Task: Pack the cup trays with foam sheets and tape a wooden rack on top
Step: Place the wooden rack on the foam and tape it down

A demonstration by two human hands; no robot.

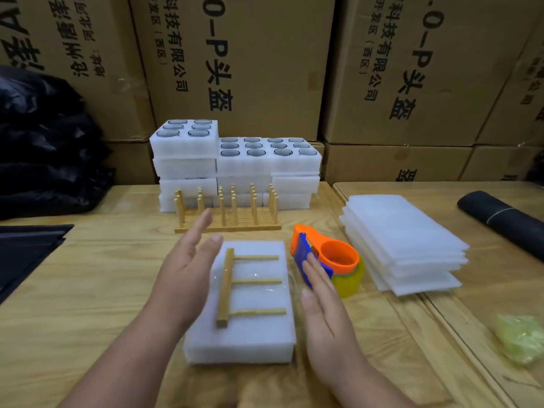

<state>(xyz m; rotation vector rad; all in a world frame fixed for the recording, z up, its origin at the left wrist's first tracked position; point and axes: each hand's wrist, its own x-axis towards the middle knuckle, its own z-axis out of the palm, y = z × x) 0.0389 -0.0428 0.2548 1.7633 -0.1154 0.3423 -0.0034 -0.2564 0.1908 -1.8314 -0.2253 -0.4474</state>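
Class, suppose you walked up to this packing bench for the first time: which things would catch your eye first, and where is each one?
First, the white foam block at the centre of the table, with a wooden rack lying flat on top and an open hand either side, left hand and right hand. Next, the bright orange and blue tape dispenser just right of the block. Behind stand stacked foam cup trays.

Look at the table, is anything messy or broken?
Nothing looks broken or spilled. The pile of foam sheets on the right is a bit uneven, with edges fanned out instead of lined up. A crumpled yellow-green plastic scrap lies alone near the table's right edge. The wooden rack lies flat and straight on the foam pack.
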